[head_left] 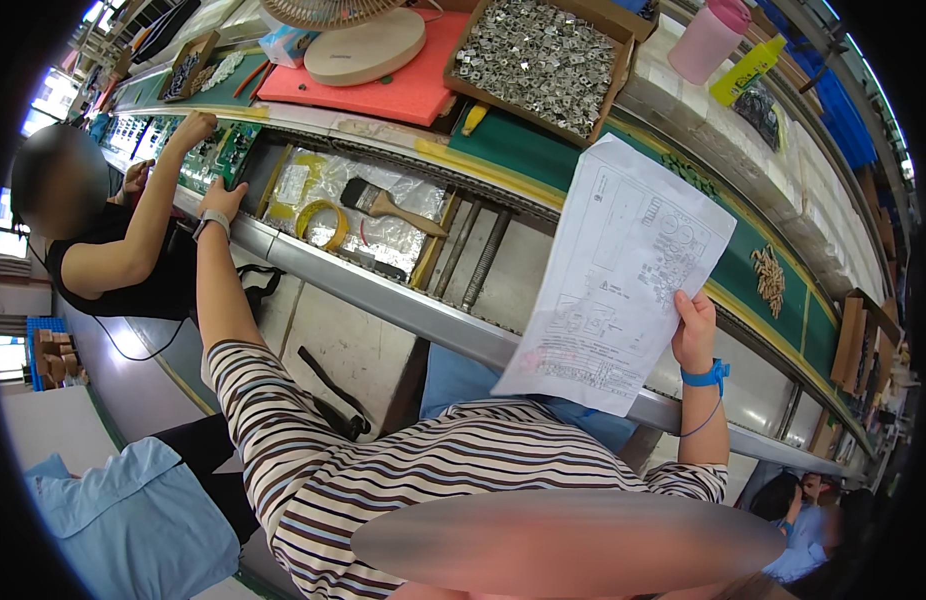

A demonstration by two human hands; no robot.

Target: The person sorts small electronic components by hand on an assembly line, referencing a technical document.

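Observation:
My right hand [695,332] grips the right edge of a white printed sheet [623,270], thumb on its face. The sheet carries line drawings and small print, and hangs tilted over the conveyor rail. My left hand [223,200] reaches far to the left, thumb and fingers apart, at the near right edge of a green circuit board [218,155]. Whether it presses on the board is too small to tell. A co-worker's hand [191,132], closed, is over the same board. A blue wrist strap [705,376] with a cord circles my right wrist.
A shallow tray [423,262] in the conveyor holds a brush [393,205] and a yellow tape roll [323,224]. Behind stand a carton of small metal parts [533,60], a red foam sheet [423,75], a fan base [366,48] and a pink bottle [710,40]. A co-worker [113,250] sits left.

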